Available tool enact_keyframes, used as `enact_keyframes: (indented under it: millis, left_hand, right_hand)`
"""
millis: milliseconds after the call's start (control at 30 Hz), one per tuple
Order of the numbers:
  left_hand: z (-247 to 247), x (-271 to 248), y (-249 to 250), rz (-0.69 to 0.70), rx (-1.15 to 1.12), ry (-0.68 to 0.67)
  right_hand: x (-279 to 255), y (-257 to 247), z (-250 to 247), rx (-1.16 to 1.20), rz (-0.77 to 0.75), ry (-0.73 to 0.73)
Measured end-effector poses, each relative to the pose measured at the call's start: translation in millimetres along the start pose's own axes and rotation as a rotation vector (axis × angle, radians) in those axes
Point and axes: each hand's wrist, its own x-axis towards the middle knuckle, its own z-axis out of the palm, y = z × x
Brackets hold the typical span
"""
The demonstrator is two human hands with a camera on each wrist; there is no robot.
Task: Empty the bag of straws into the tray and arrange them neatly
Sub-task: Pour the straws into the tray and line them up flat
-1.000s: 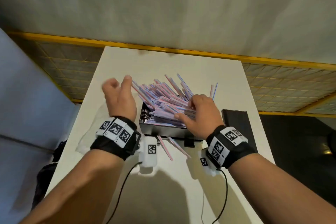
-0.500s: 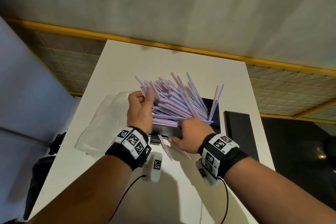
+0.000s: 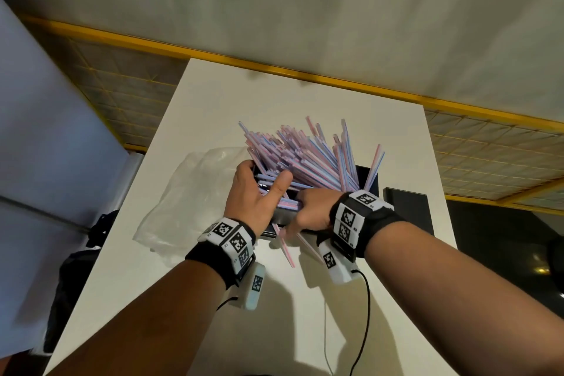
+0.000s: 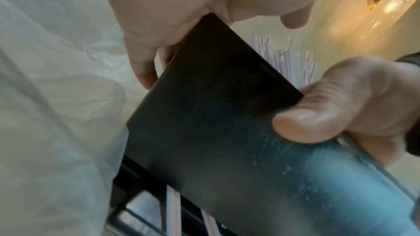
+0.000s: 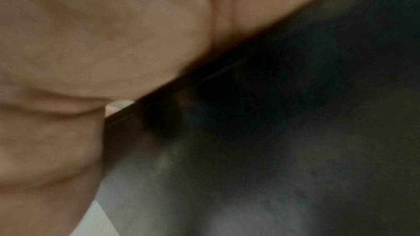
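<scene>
On the white bench [image 3: 305,94] lies a crumpled clear bag [image 3: 189,201], emptied, left of a black tray [image 3: 370,177] lifted at its near end. Pink-and-blue striped straws [image 3: 305,156] fan untidily out of the tray toward the far edge; two more straws [image 3: 287,249] lie on the bench below it. Bare bench stays open beyond the pile. Left hand [image 3: 256,201] grasps the tray's left corner, thumb over the straws. Right hand [image 3: 311,214] clasps the near edge, fingers [image 4: 302,123] curled against its wall.
</scene>
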Motion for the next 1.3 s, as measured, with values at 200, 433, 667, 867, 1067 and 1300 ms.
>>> enact_keyframes:
  millis: [200,433,667,867,1067,1300]
  left_hand:
    - [0.7,3.2,-3.2,-0.007,0.005,-0.012]
    - [0.1,2.3,-1.7,0.011,0.001,-0.012]
    - [0.8,2.4,-1.1,0.021,0.046,0.003]
    - [-2.9,9.2,10.9,-0.037,-0.034,0.062]
    - [-23.2,27.6,33.0,-0.128,-0.384,0.355]
    - [-16.0,25.2,38.3,-0.13,-0.029,0.176]
  right_hand:
    - [3.5,-8.1,-9.5,0.048,0.042,-0.1]
    - [19.6,-10.0,-8.9,0.189,0.022,-0.149]
    - [-1.3,-15.5,-18.2,0.288,-0.058,-0.267]
    - [1.7,-9.1,-17.5,0.226,-0.069,-0.091]
    - [4.7,1.5,-14.0,0.032,-0.008,-0.008]
    - [12.0,-2.3,-3.5,0.173,-0.164,0.057]
